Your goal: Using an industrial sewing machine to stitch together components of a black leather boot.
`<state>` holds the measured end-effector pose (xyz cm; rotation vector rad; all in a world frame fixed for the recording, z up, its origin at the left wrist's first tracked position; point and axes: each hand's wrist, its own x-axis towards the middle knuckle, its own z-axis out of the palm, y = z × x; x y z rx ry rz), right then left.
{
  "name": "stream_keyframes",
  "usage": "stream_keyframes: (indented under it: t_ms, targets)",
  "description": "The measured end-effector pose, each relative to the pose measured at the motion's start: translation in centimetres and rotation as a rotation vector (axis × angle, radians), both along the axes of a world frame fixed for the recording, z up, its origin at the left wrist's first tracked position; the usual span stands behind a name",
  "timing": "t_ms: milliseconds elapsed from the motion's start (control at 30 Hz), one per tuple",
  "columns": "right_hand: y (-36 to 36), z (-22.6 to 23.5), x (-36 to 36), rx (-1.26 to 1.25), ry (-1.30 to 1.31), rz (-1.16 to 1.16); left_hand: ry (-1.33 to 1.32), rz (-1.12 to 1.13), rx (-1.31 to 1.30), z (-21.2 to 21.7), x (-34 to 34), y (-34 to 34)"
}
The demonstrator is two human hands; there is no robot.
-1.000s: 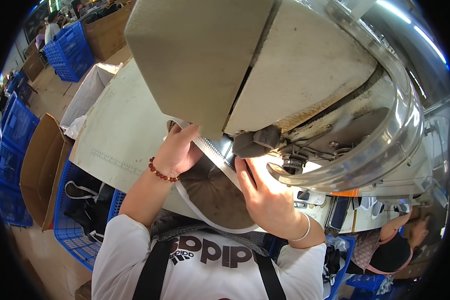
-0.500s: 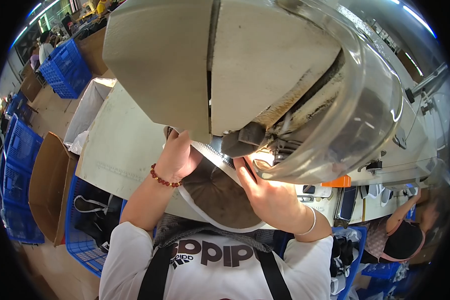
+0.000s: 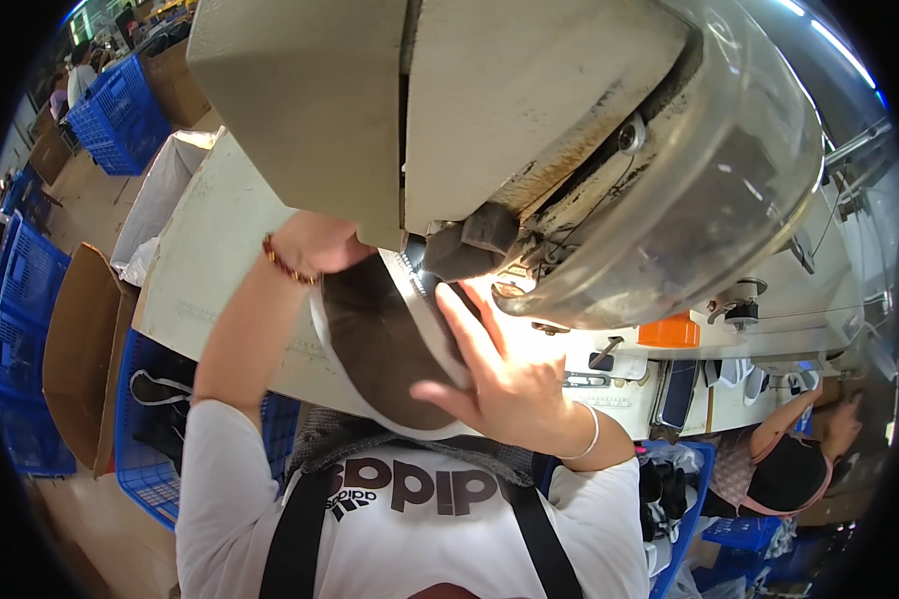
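A brown, curved fabric piece with white edging [image 3: 385, 344] lies under the head of a large beige sewing machine [image 3: 310, 120]. A pale strip with a dotted or stitched line runs along it toward the lit needle area. My left hand [image 3: 315, 243] is at its far left edge; the machine head hides those fingers. My right hand [image 3: 519, 374] rests on the right side of the piece, fingers stretched toward the needle area and thumb spread out. The lower machine parts partly cover the fingertips.
A clear plastic shield [image 3: 689, 200] curves at the machine's right. An orange block [image 3: 668, 331] and a phone [image 3: 677, 392] lie on the table. Blue baskets [image 3: 150, 479] with dark items stand below, beside a cardboard box [image 3: 85, 359]. Another person [image 3: 784, 469] works at right.
My left hand has moved left and up, farther behind the machine head. My right hand has opened, its thumb spreading over the brown piece, which has turned and shifted left. The view has shifted slightly.
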<state>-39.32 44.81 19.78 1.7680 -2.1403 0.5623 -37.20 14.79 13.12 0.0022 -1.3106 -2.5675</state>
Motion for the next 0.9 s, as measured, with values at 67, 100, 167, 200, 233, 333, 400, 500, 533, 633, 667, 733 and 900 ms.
stream_keyframes:
  t_ms: [67,100,167,200,233,333,400,500,533,633,667,733,900]
  targets:
    - [1.0,0.0,-1.3,-0.086,-0.239,0.126,-0.072,0.006,-0.143,1.0,-1.9,-2.3]
    - [1.0,-0.4,-1.8,-0.170,-0.292,0.151,-0.106,0.010,-0.207,1.5,-2.7,-3.2]
    - [0.8,-1.2,-2.9,-0.271,0.024,0.039,-0.178,0.025,-0.330,2.3,-4.3,-4.8]
    - [0.8,-1.5,-3.4,-0.268,0.308,-0.038,-0.210,0.033,-0.384,2.5,-5.0,-5.4]
    - [0.2,-2.1,-3.6,-0.224,0.215,-0.035,-0.244,0.040,-0.444,2.7,-5.6,-5.9]
    - [-0.7,-3.4,-2.8,-0.342,0.058,-0.019,-0.307,0.068,-0.595,2.4,-6.2,-6.6]
    - [-0.9,-4.0,-2.2,-0.405,-0.027,-0.008,-0.328,0.085,-0.677,2.3,-6.4,-6.8]
    - [-0.5,-4.4,-2.4,-0.452,-0.103,0.068,-0.338,0.130,-0.822,2.5,-6.0,-6.8]
    - [-0.4,-4.5,-2.5,-0.396,-0.067,0.050,-0.337,0.155,-0.873,2.7,-5.6,-6.7]
    - [-0.2,-4.6,-2.7,-0.364,-0.075,0.034,-0.288,0.276,-1.071,3.5,-3.4,-5.5]
    - [-0.1,-4.5,-2.8,-0.351,-0.109,0.037,-0.249,0.322,-1.141,3.8,-2.4,-5.0]
    - [-0.2,-4.4,-2.7,-0.352,-0.150,0.045,-0.150,0.343,-1.271,4.0,-0.6,-3.7]
    - [-0.4,-4.0,-3.5,-0.348,0.032,0.038,-0.019,0.244,-1.392,4.0,-0.5,-1.4]
